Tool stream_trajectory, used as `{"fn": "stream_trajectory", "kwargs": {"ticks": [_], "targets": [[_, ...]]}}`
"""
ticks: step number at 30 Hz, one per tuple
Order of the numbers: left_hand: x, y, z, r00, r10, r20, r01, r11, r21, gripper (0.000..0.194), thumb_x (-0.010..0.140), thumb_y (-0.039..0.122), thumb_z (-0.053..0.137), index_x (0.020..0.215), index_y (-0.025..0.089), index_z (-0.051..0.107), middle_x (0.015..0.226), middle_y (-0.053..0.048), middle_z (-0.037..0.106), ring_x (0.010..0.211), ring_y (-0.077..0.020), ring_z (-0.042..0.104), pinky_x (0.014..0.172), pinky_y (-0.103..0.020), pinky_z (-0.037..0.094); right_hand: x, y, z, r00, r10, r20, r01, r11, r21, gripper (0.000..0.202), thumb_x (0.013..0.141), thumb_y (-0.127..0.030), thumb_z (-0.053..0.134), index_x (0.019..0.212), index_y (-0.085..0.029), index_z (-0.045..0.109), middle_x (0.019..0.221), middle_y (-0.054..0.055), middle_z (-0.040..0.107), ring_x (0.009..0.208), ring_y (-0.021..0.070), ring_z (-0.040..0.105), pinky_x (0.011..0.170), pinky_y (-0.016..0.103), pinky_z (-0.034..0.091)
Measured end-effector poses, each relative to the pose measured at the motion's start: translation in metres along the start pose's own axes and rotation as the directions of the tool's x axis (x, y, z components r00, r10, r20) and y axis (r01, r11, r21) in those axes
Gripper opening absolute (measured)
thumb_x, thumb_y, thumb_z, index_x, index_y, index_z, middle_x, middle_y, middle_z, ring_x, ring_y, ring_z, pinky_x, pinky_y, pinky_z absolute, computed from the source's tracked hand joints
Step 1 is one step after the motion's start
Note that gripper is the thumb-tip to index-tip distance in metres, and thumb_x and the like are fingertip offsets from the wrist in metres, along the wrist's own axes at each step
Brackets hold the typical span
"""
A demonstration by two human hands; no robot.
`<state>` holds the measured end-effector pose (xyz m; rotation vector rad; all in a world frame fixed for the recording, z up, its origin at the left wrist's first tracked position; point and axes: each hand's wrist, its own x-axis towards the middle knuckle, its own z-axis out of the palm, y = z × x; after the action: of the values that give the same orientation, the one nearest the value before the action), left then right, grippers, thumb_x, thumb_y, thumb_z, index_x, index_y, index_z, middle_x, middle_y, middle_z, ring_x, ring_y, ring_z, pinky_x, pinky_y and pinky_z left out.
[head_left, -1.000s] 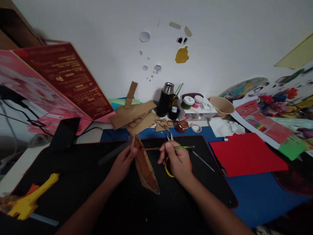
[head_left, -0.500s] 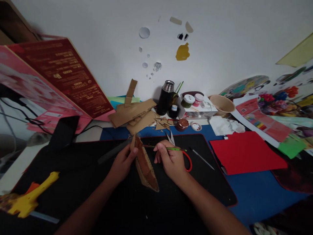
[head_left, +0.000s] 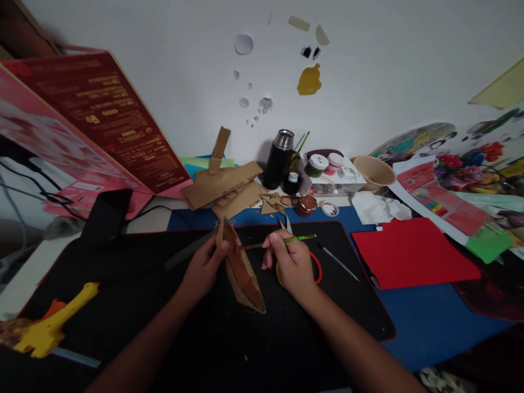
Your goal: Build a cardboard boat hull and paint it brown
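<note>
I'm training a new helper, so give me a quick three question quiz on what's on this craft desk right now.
1. True or false: the right hand holds a green-handled paintbrush.
2. What does the left hand steady? A) flask B) cardboard boat C) bowl
3. Fill in: the open brown paint jar stands on the ____ table cover, beyond the black mat.

Key: 1 true; 2 B; 3 blue.
</note>
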<state>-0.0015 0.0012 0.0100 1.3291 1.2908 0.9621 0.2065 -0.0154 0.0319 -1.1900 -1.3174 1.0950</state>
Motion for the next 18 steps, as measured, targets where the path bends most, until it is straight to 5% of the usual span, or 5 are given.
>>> {"fn": "stream_trajectory", "kwargs": {"ticks": [7,18], "targets": [[0.000,-0.002,0.000,0.999,0.015,0.033,-0.014,1.000,-0.017,0.066,0.092,0.072,0.056,0.119,0.015,0.074,0.116,-0.011,0.079,0.112,-0.0351,0.069,0.099,-0.043,0.054,0.014,-0.008,0.001,0.995,-0.096,-0.023,0.094,0.991,-0.090,0.047,0.109,-0.051,0.048,0.080,-0.022,0.070,0.057,-0.001,0.062,0.055,0.0153,0.062,0.059,0.027,0.048],[0.000,0.005,-0.001,1.000,0.006,-0.015,-0.006,1.000,0.010,0.072,0.089,0.079,0.054,0.118,0.016,0.074,0.117,-0.011,0.079,0.111,-0.0356,0.069,0.100,-0.043,0.053,-0.004,0.005,-0.005,0.998,0.058,0.016,-0.059,0.994,0.095,0.045,0.106,-0.056,0.052,0.082,-0.021,0.064,0.048,-0.006,0.052,0.045,0.0141,0.061,0.049,0.024,0.044]]}}
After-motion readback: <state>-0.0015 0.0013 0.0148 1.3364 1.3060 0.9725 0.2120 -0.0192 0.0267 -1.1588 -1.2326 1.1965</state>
